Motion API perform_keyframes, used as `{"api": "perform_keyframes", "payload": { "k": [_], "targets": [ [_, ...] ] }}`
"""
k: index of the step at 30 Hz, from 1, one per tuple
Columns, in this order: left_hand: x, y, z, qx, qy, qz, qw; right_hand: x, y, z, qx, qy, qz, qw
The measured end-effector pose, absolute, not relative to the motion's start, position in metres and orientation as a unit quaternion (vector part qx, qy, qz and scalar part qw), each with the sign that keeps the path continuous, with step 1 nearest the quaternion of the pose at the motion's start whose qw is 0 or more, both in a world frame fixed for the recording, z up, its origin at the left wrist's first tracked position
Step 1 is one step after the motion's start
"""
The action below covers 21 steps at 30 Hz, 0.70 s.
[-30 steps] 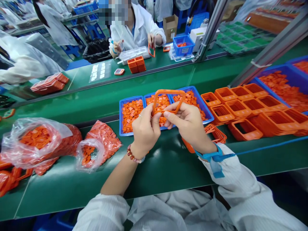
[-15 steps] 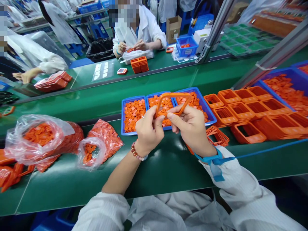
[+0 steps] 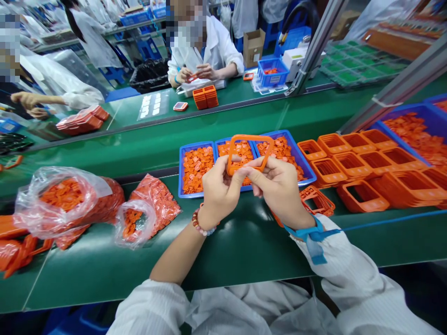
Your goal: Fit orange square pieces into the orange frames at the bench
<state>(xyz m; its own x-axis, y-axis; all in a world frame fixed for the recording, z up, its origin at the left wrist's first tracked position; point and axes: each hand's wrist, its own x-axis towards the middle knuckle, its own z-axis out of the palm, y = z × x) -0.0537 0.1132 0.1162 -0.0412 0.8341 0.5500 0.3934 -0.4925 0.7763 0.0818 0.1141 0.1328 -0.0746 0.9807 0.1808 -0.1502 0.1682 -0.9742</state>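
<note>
Both my hands hold one orange plastic frame (image 3: 252,138) up over the blue trays. My left hand (image 3: 220,185) grips its near left corner, fingers behind and thumb in front. On the near right side, my right hand (image 3: 275,184) is closed round the frame, its thumb close to the left thumb at the near edge. Whether a small part lies under the thumbs is hidden. Behind the hands, a blue tray (image 3: 180,173) with three compartments holds many small orange pieces (image 3: 198,167).
Stacks of orange frames (image 3: 328,171) stand to the right, with loose frames (image 3: 317,200) nearer. Plastic bags (image 3: 104,188) of orange pieces lie left. A blue strap (image 3: 384,221) runs from my right wrist. Across the bench a co-worker (image 3: 206,70) handles an orange piece; a metal post (image 3: 307,63) rises at right.
The orange frame has tilted so its opening faces me more, and my thumbs have come closer together at its near edge. The whole view has shifted slightly.
</note>
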Motion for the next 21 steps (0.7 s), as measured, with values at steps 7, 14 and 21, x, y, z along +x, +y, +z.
{"api": "perform_keyframes", "payload": {
  "k": [7, 14, 21],
  "targets": [
    [-0.049, 0.114, 0.110, 0.660, 0.454, 0.568, 0.188, 0.077, 0.112, 0.128, -0.393, -0.495, 0.523, 0.571],
    [-0.046, 0.113, 0.104, 0.632, 0.459, 0.579, 0.234, 0.069, 0.111, 0.125, -0.402, -0.478, 0.516, 0.586],
    [-0.053, 0.117, 0.119, 0.553, 0.405, 0.554, 0.473, 0.084, 0.113, 0.138, -0.401, -0.528, 0.534, 0.524]
  ]
}}
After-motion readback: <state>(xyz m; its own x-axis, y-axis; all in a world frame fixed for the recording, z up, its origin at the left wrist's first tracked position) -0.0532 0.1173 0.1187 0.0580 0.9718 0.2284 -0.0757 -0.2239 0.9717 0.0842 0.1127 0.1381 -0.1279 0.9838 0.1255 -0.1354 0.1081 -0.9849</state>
